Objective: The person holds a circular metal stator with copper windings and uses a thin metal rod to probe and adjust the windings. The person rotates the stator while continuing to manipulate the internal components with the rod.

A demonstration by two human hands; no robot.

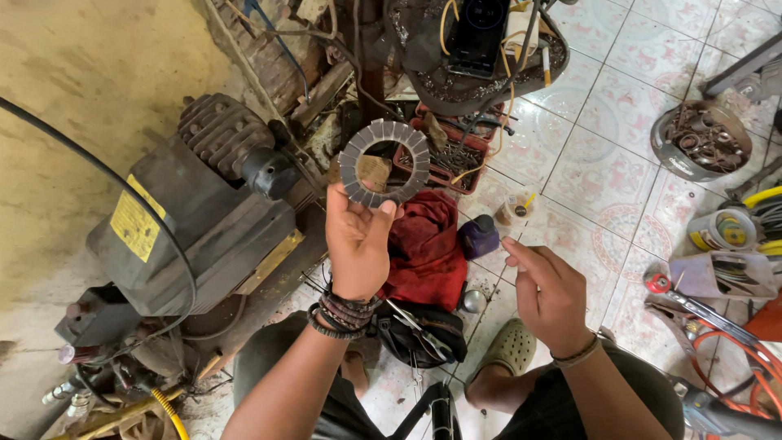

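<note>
**Friction ring held up for a look**

The person sits low on the tiled floor [619,187], knees apart, and lifts a flat grey ring [384,163] toward the upper middle of the frame. The left hand [357,244] pinches it at its lower edge, thumb and fingers [386,210] clamped on the rim, so the whole face with its segmented pads and open centre stays unobstructed; I judge it is held that way to be examined. The right hand [547,295] hovers lower right of centre, holding nothing, fingers loosely curled and slightly apart, near the ring but not touching it.

Behind the ring, a red tray [450,155] of small greasy parts sits on the floor, within easy reach. A red rag [428,244] lies just below it, with a dark pouch of tools [423,334] between the knees. A heavy grey compressor-like machine [195,220] fills the left of the frame, and a round bowl of metal rings [700,140] stands well apart at upper right.
</note>
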